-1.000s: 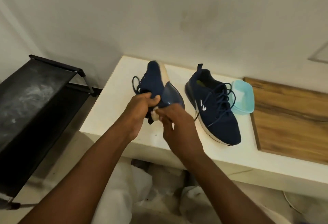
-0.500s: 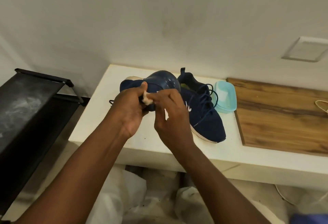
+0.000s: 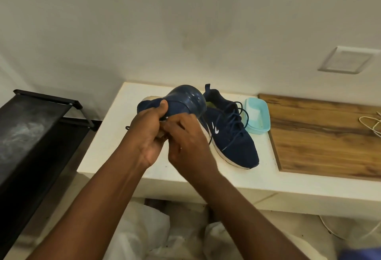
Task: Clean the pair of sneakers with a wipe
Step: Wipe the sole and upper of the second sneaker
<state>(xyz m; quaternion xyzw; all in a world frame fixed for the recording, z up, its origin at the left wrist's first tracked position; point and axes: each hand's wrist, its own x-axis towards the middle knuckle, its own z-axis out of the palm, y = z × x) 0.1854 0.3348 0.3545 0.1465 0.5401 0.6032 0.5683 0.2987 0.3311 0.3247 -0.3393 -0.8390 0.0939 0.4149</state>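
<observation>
Item 1. Held sneaker (image 3: 177,105): navy knit upper, glossy blue heel unit, pale sole. Centre of the frame, lifted clear above the white ledge (image 3: 111,136), turned on its side with the heel up and to the right. A lace end hangs at its lower left.

Item 2. Left hand (image 3: 147,138): grasps the held sneaker, thumb pressed across the navy upper, fingers wrapped underneath.

Item 3. Right hand (image 3: 185,148): just right of the left hand and touching it, fingers curled in against the side of the sneaker, pinching the wipe.

Item 4. Wipe (image 3: 161,135): small and pale. Only a sliver shows between the two hands.

Item 5. Second sneaker (image 3: 233,138): same navy, white side mark, white sole. Stands upright on the ledge, right of centre, toe toward the lower right, laces loose.

Item 6. Pale turquoise tub (image 3: 257,121): on the ledge, touching the far side of the second sneaker.

Item 7. Wooden board (image 3: 321,140): right side of the frame, adjoining the ledge. A pale cable (image 3: 371,124) lies at its right edge.

Item 8. Black rack (image 3: 31,136): left of the frame, dusty top.

Item 9. Wall plate (image 3: 348,59): upper right, white.
</observation>
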